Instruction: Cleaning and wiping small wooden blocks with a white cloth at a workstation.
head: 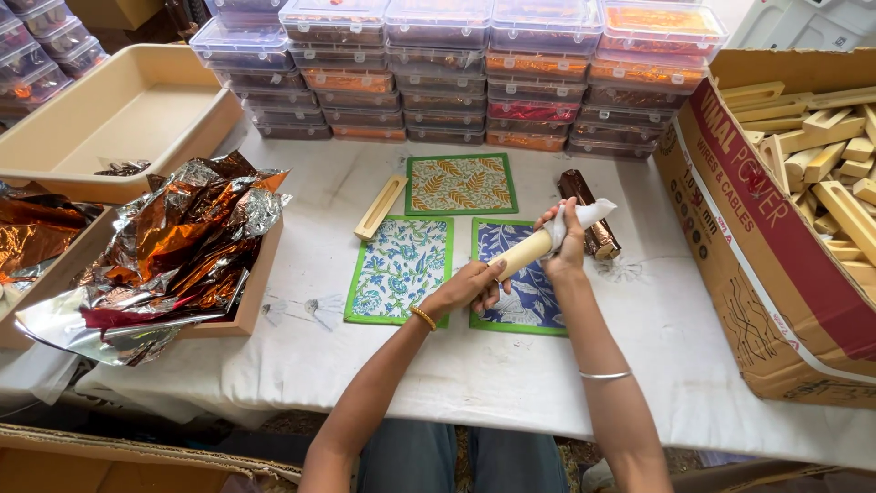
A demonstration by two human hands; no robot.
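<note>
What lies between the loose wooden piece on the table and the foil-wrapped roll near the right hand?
In the head view, the orange leaf-patterned mat lies between the wooden piece and the foil-wrapped roll, flat on the white table.

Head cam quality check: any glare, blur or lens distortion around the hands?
Head view: light is even and soft, shadows faint; both the left hand and right hand on the wooden roller are sharp; glare sits only on the crumpled foil sheets; wide-angle bending shows at the edges, on the cardboard box.

Stacked clear boxes (456, 73), crumpled foil (173, 246).
</note>
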